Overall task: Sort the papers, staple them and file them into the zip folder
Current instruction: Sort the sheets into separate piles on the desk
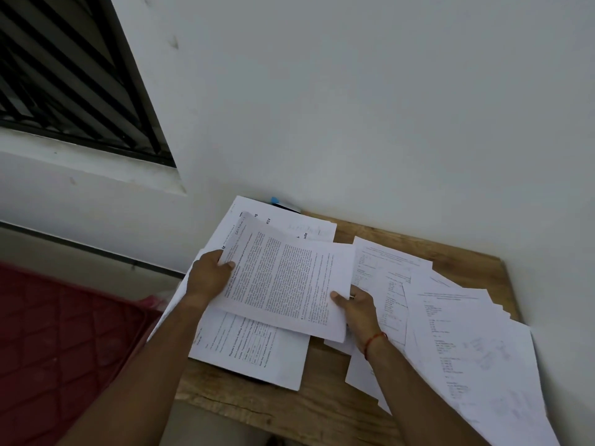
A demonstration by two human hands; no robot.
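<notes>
A printed sheaf of papers (283, 278) with dense text is held above a small wooden table (322, 407). My left hand (209, 278) grips its left edge, thumb on top. My right hand (357, 305) pinches its lower right corner, thumb on the page. Under it lies a stack of printed sheets (257, 352) at the table's left. A fanned spread of loose papers (467, 333) covers the right side. A blue and dark object (283, 204), perhaps the stapler or folder, peeks out behind the papers by the wall.
The table stands against a white wall (386, 107). A barred window (64, 75) is at upper left. A red quilted mattress (64, 349) lies left of the table. Some papers overhang the table's left and right edges.
</notes>
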